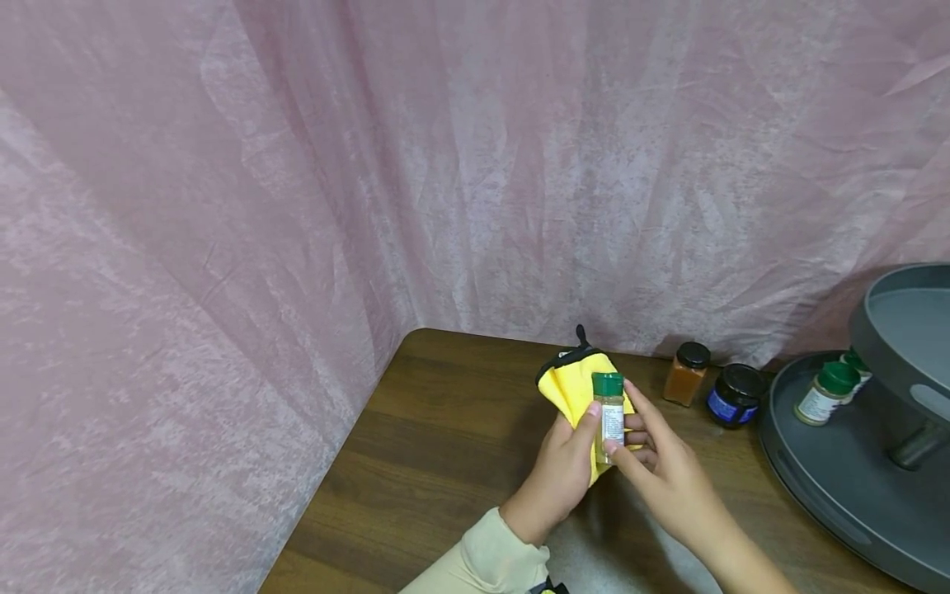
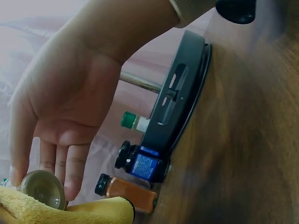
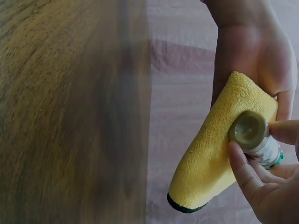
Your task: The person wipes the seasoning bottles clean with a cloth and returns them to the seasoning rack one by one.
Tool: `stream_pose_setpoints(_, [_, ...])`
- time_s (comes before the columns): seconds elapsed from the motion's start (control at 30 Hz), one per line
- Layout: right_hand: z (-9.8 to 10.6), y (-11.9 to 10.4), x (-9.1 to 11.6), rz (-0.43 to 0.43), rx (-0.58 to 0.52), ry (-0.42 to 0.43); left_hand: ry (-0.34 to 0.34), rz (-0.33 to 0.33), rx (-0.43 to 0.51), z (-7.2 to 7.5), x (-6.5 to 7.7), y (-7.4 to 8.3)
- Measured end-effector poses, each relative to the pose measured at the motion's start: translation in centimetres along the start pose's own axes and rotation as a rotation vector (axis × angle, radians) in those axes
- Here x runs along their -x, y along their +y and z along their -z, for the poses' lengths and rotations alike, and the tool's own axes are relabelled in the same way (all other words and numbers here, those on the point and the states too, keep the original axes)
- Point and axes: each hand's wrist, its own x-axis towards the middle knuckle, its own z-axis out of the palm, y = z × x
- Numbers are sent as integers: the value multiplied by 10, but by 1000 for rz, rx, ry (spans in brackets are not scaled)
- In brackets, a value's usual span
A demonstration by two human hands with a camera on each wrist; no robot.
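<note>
With left hand, pinching yellow cloth against green-capped bottle, pinched too by right hand, above table. Toward its far edge, facing amber jar, blue-labelled jar, grey stand bearing front bottle and partly hidden rear bottle.

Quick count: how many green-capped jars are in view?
3. The held jar is in the right hand, against the yellow cloth; a second jar stands on the lower tier, a third jar partly behind it. The upper tier may hide more.
</note>
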Motion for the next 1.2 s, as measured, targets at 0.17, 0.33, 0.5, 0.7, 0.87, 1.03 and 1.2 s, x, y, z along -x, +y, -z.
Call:
stream_pose_setpoints(0.17, [1, 3, -2, -13, 32, 57, -23, 12, -46, -4, 3, -1])
stream_pose_setpoints(0.33, [4, 6, -4, -12, 30, 84, -55, -14, -62, -7, 2, -4])
stream_pose_setpoints(0.5, [7, 6, -3, -24, 94, 89, -66, -22, -78, -10, 4, -5])
stream_pose_setpoints(0.7, [2, 3, -1, -10, 152, 84, -32, 9, -62, -9, 4, -6])
stream_pose_setpoints(0.87, [-2, 3, 2, 49, 186, 67, 2, 30, -11, -5, 1, -6])
stream_pose_setpoints(1.03, [-3, 2, 3, 95, 162, 31, 24, 4, 7, 0, -1, -4])
stream_pose_setpoints(1.2, [0, -2, 2, 60, 92, 3, 19, -16, 7, 1, -1, -2])
